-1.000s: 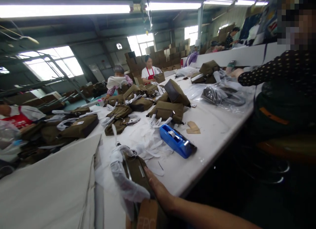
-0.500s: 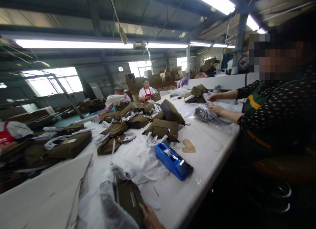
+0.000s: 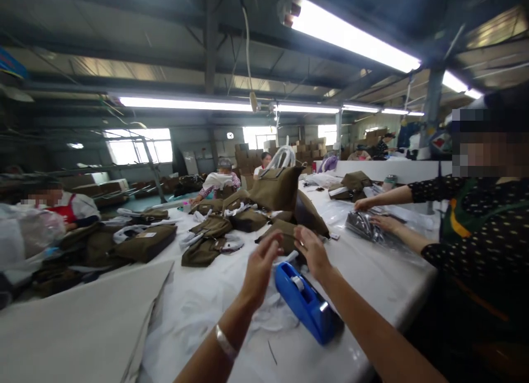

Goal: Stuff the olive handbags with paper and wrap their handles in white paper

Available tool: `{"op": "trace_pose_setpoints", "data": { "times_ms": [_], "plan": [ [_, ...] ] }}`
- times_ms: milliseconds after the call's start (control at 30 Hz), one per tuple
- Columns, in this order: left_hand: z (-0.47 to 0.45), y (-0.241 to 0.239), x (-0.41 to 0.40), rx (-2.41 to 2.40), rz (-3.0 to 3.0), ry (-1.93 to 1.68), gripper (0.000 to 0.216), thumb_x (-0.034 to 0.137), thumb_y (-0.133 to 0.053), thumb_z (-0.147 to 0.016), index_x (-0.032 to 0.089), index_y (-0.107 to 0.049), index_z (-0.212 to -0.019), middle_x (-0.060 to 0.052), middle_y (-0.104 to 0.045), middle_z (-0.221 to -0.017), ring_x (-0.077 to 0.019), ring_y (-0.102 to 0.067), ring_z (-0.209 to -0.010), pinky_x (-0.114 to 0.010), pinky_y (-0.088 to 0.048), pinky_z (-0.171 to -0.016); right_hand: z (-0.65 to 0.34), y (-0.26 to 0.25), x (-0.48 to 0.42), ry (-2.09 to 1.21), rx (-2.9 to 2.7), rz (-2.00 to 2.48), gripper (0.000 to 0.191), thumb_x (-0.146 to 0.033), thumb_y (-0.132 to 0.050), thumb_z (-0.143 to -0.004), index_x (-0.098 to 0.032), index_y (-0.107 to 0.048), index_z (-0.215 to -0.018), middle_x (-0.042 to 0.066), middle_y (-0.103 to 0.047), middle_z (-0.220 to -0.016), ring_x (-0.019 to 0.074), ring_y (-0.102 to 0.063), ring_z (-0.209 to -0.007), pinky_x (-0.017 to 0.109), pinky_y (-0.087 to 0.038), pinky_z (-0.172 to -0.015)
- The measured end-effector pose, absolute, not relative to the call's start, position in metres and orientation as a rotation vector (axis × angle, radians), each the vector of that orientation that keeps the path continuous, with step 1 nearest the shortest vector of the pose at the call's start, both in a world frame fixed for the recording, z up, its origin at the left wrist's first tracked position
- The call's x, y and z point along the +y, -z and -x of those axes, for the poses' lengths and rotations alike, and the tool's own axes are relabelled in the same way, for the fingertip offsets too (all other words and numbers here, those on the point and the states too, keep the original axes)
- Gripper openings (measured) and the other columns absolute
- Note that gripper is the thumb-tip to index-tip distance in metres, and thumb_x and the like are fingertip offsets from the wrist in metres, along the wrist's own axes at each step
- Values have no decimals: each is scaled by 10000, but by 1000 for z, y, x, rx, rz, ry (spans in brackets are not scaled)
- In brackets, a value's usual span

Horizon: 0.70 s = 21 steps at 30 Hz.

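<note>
Both my hands are raised over the table, palms partly facing each other, with nothing between them. My left hand [image 3: 261, 270] has its fingers apart and slightly curled. Close by on its right, my right hand [image 3: 314, 253] also has loose, spread fingers. Just beyond them, an olive-brown handbag [image 3: 276, 189] stands upright over the pile, its white-wrapped handles [image 3: 283, 158] pointing up; whether it rests on the pile I cannot tell. Another olive bag [image 3: 285, 228] lies partly hidden behind my fingers. Below my right hand sits a blue tape dispenser [image 3: 306, 303].
More olive bags [image 3: 212, 228] lie across the white table [image 3: 363, 284]. White wrapping [image 3: 215, 300] covers the front, beside a large pale sheet [image 3: 82, 317] at left. At right, a co-worker's hands [image 3: 384, 220] handle a plastic-wrapped dark item [image 3: 357, 226]. Other people sit farther back.
The bag at the front edge, with a hand on it, is gone from there. An upright bag now shows over the pile, and both my hands are in view, empty. The view has shifted.
</note>
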<state>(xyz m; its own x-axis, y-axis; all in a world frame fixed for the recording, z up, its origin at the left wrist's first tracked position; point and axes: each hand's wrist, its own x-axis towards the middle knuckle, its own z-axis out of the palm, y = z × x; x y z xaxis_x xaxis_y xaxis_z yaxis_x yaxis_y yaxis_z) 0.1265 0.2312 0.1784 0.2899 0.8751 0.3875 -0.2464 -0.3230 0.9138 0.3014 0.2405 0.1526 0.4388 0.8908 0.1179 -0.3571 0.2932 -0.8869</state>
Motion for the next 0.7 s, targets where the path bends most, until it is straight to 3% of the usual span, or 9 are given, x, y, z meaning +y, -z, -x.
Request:
{"op": "trace_pose_setpoints", "data": {
  "times_ms": [67, 133, 167, 267, 400, 533, 700],
  "plan": [
    [-114, -130, 221, 650, -1506, -1097, 338, 414, -810, -757, 172, -800, -993, -130, -770, -1086, -328, -682, -1096, -412, -519, -1005, -293, -101, 213, -1058, -773, 971, 511, -545, -809, -713, -101, -752, -959, 172, -746, -1057, 297, -702, -993, 425, -548, -885],
    [-93, -76, 218, 740, -1463, -954, 356, 466, -812, -721, 158, -817, -901, -141, -789, -882, -338, -731, -860, -427, -578, -802, -281, -50, 187, -1259, -896, 1080, 593, -600, -839, -668, -110, -750, -991, 154, -761, -959, 247, -721, -815, 377, -560, -772],
    [-81, -50, 219, 796, -1418, -918, 409, 510, -803, -711, 160, -814, -921, -143, -789, -868, -341, -730, -811, -428, -574, -733, -275, -29, 179, -1300, -953, 1139, 636, -657, -816, -664, -118, -746, -994, 141, -763, -944, 223, -717, -765, 338, -550, -712],
    [-50, 6, 228, 900, -1287, -875, 475, 577, -807, -683, 173, -803, -933, -124, -790, -910, -319, -712, -848, -410, -548, -745, -259, -5, 177, -1353, -1163, 1194, 692, -729, -757, -682, -109, -740, -987, 146, -766, -919, 206, -717, -727, 291, -518, -648],
    [-25, 42, 245, 896, -1092, -831, 526, 628, -850, -619, 202, -796, -922, -89, -781, -912, -278, -697, -864, -387, -524, -786, -235, -30, 219, -1288, -1503, 1156, 604, -677, -651, -825, -105, -737, -1002, 146, -770, -931, 213, -734, -765, 301, -544, -685],
    [-11, 63, 262, 813, -873, -849, 721, 736, -820, -583, 190, -751, -1048, -122, -750, -1043, -253, -702, -900, -359, -519, -797, -203, -50, 301, -1139, -1740, 1168, 532, -606, -581, -889, -119, -736, -1036, 118, -771, -935, 225, -741, -828, 310, -575, -706],
    [-4, 82, 273, 746, -772, -800, 744, 688, -872, -558, 141, -741, -1045, -144, -747, -1005, -254, -713, -869, -350, -525, -782, -157, -40, 439, -776, -1947, 1364, 275, -334, -552, -978, -158, -728, -1095, 81, -746, -1091, 217, -683, -1059, 364, -517, -975]
  ]
}}
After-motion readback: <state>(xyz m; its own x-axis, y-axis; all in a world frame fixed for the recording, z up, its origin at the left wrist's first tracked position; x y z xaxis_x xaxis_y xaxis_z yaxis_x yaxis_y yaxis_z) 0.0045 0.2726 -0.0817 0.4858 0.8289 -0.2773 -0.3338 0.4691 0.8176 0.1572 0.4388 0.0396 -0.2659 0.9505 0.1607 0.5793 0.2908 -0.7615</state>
